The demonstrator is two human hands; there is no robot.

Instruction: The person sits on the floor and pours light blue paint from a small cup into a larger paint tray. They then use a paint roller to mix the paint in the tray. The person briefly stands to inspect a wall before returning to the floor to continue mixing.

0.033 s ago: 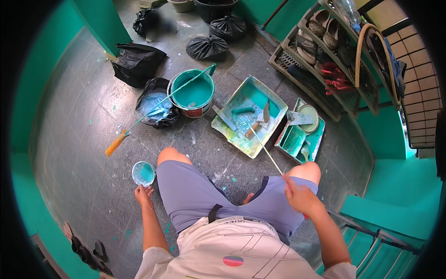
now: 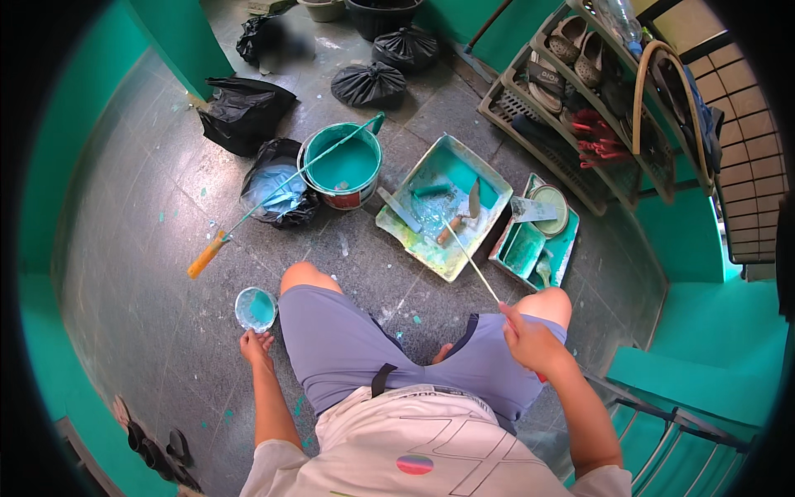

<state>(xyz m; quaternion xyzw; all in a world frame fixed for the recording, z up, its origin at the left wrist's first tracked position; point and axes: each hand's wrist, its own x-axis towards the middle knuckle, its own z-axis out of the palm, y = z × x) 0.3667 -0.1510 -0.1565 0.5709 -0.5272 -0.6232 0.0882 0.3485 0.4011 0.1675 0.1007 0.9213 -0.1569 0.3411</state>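
Person squats on grey tiled floor (image 2: 149, 248), knees apart, seen from above. Hands well apart, one each side of the legs.

Left hand (image 2: 255, 346) low by left knee, fingers closed on the near rim of a small cup (image 2: 256, 308) w/ teal paint inside; cup sits on or just above the floor, can't tell which.

Right hand (image 2: 530, 338) over right knee, clamped on the near end of a thin stick (image 2: 472, 263). Stick runs up-left from the hand into the paint tray (image 2: 443, 207); far end has a wooden-looking grip/brush part resting in the tray, details too small to tell. Tray is squarish, pale, smeared w/ teal, lies on floor just ahead of right knee. A small roller (image 2: 432, 190) lies inside it.

Right of tray, touching or nearly: a teal flat tray (image 2: 530, 248) w/ a round lid (image 2: 548, 209) on its far end.

Left of the paint tray: bucket (image 2: 341, 164) of teal paint, upright. A long pole (image 2: 281, 186) w/ orange handle leans across its rim, handle end down on the floor at left. Black bag (image 2: 277, 195) just beside bucket, more black bags (image 2: 247, 112) farther back.

Shoe rack (image 2: 580, 108) w/ sandals along the right wall; walls teal.
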